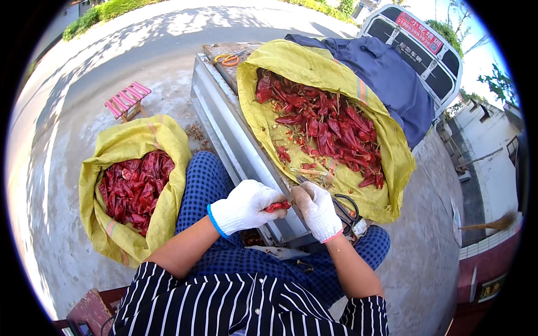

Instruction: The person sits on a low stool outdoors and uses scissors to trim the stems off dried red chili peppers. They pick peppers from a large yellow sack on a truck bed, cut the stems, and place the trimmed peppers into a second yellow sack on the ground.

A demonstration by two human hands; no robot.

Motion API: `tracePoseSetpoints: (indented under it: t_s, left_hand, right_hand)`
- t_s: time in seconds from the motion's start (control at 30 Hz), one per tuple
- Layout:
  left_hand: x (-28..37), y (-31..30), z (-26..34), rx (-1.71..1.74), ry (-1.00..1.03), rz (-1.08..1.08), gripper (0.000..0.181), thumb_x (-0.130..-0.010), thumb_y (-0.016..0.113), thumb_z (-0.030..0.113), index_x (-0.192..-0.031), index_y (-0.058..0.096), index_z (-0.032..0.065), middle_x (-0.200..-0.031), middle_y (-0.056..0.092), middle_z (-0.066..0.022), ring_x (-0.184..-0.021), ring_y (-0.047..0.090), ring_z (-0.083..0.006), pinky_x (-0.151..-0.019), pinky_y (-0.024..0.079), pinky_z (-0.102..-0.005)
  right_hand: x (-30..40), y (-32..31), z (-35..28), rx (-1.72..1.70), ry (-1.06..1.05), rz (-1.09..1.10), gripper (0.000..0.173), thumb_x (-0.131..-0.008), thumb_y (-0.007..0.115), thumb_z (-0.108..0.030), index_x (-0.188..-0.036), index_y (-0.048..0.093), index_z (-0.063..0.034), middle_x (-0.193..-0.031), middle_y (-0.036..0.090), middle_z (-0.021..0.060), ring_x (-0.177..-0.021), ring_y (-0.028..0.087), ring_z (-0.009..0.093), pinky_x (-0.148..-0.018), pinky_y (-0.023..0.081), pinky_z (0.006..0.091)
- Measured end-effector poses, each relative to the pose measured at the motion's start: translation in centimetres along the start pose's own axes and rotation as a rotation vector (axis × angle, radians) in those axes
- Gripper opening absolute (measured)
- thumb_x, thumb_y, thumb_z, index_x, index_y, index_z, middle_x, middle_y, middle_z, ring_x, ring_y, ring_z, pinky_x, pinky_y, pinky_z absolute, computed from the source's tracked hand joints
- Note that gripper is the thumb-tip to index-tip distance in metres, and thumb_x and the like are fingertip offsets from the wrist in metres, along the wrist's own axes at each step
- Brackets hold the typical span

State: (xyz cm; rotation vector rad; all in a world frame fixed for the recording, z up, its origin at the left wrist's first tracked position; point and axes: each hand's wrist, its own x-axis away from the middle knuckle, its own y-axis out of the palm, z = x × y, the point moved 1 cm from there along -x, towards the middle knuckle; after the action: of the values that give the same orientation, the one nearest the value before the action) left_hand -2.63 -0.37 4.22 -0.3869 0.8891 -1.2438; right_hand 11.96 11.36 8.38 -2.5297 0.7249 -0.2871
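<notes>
My left hand (252,208), in a white knit glove with a blue cuff, grips dried red chili peppers (277,206). Close to its right, my right hand (316,206) wears a soiled white glove with a pink cuff. Its fingers are bent together; whether they pinch anything is hidden. Black-handled scissors (352,215) lie beside and partly behind the right wrist. Ahead, an open yellow woven sack (294,52) holds a heap of stemmed dried chilies (325,122). At my left, another yellow sack (94,201) is filled with dried red chilies (136,185).
The sack ahead rests on a metal-sided truck bed (218,113) between my knees. Orange-handled scissors (229,59) lie on its far corner. Dark blue cloth (365,71) drapes behind. A striped folding stool (128,98) stands left; a broom (491,223) is at right.
</notes>
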Motion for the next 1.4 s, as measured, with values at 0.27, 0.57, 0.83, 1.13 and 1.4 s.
tracePoseSetpoints:
  t_s: [0.27, 0.57, 0.83, 1.13, 1.4]
  left_hand:
    - [-0.3, 0.7, 0.7, -0.227, 0.025, 0.100, 0.016, -0.076, 0.073, 0.025, -0.080, 0.066, 0.0107, -0.068, 0.063, -0.0110, -0.068, 0.064, -0.0327, -0.061, 0.050, -0.0418]
    - [-0.4, 1.2, 0.2, -0.200, 0.065, 0.282, 0.018, -0.070, 0.074, 0.019, -0.084, 0.068, 0.0100, -0.068, 0.064, -0.0100, -0.066, 0.065, -0.0312, -0.060, 0.050, -0.0402]
    - [1.0, 2.7, -0.3, 0.813, -0.359, 0.140, 0.020, -0.082, 0.072, 0.014, -0.098, 0.070, 0.0017, -0.079, 0.070, -0.0040, -0.071, 0.066, -0.0127, -0.068, 0.053, -0.0273]
    - [7.0, -4.7, -9.9, 0.729, -0.477, 0.846, 0.016, -0.082, 0.068, 0.000, -0.097, 0.067, -0.0044, -0.083, 0.067, -0.0046, -0.075, 0.061, -0.0096, -0.071, 0.049, -0.0229]
    - [21.1, -10.1, -20.2, -0.640, -1.071, 0.684, 0.049, -0.082, 0.070, 0.028, -0.123, 0.060, 0.0023, -0.114, 0.067, -0.0169, -0.102, 0.065, -0.0341, -0.084, 0.053, -0.0400]
  right_hand:
    - [0.3, 0.3, 1.4, -0.036, -0.146, 0.029, 0.029, -0.095, 0.055, -0.024, -0.083, 0.065, -0.0002, -0.067, 0.058, 0.0146, -0.060, 0.056, 0.027, -0.058, 0.043, 0.0366]
    - [-0.7, 3.5, 2.6, -1.191, 0.474, 0.189, 0.023, -0.095, 0.058, -0.026, -0.079, 0.059, -0.0104, -0.061, 0.051, -0.0020, -0.042, 0.039, 0.009, -0.039, 0.029, 0.0236]
    - [-3.0, 0.4, 2.4, -0.003, -0.215, 0.452, 0.027, -0.093, 0.054, -0.021, -0.087, 0.064, 0.0022, -0.077, 0.062, 0.0177, -0.071, 0.059, 0.030, -0.069, 0.047, 0.0387]
    - [-1.7, 0.2, 1.4, 0.479, -0.138, -0.102, 0.034, -0.088, 0.060, -0.020, -0.120, 0.060, -0.0064, -0.095, 0.070, 0.0169, -0.093, 0.067, 0.036, -0.084, 0.052, 0.0396]
    - [-1.7, -12.4, 5.4, 0.741, -0.128, 0.489, 0.035, -0.085, 0.061, -0.015, -0.118, 0.061, -0.0055, -0.104, 0.068, 0.0189, -0.099, 0.065, 0.036, -0.087, 0.051, 0.0403]
